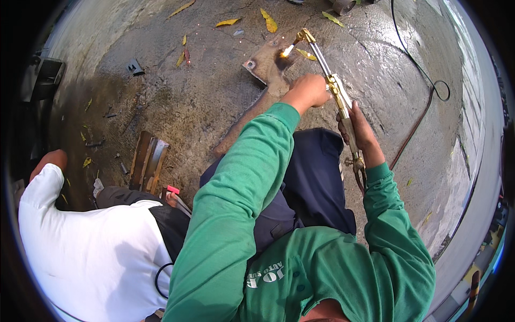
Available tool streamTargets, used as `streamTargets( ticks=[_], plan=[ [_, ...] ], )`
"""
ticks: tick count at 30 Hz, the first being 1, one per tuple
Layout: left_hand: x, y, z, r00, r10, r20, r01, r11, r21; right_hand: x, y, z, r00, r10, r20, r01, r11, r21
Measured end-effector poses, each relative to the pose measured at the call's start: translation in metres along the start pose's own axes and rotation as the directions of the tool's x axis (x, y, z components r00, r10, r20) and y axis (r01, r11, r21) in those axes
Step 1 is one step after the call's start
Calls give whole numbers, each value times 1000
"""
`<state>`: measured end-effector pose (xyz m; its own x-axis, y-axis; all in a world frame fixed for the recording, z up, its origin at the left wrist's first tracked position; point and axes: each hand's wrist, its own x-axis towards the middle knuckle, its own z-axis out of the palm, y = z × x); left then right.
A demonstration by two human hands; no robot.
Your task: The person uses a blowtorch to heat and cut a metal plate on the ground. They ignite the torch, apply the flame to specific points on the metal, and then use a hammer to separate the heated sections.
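A brass and silver cutting torch (324,58) slants across the area in front of me, its bent head at the far end. A bright flame (287,52) comes from its tip, over the far part of a flat, rusty metal plate (262,65) that lies on the ground. A dark scorched patch shows beside the flame. My right hand (362,130) is wrapped round the torch's handle. Closed against the torch's valve body, my left hand (309,91) sits farther forward; its fingertips are partly hidden. A narrow arm of the plate runs back toward my knees.
A co-worker in a white shirt (91,236) crouches close at my left. Near them lie angled metal strips (147,163). A dark hose (416,138) trails along the right. Yellow leaves (269,20) and metal scraps (135,67) dot the wet concrete.
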<state>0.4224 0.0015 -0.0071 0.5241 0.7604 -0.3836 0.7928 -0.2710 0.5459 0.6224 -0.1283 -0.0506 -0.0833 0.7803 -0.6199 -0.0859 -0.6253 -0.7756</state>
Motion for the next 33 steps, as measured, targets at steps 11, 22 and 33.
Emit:
streamTargets(
  ticks=[11,22,33],
  plan=[
    [-167,80,-50,856,389,341,-432,900,57,-64,-4,-52,971,-237,36,229,962,151],
    [-153,82,29,917,398,5,-372,861,-347,-52,-59,-16,960,-259,108,151,800,581],
    [-104,42,12,946,300,123,-193,825,-532,-5,-83,13,966,-247,73,124,695,708]
  ],
)
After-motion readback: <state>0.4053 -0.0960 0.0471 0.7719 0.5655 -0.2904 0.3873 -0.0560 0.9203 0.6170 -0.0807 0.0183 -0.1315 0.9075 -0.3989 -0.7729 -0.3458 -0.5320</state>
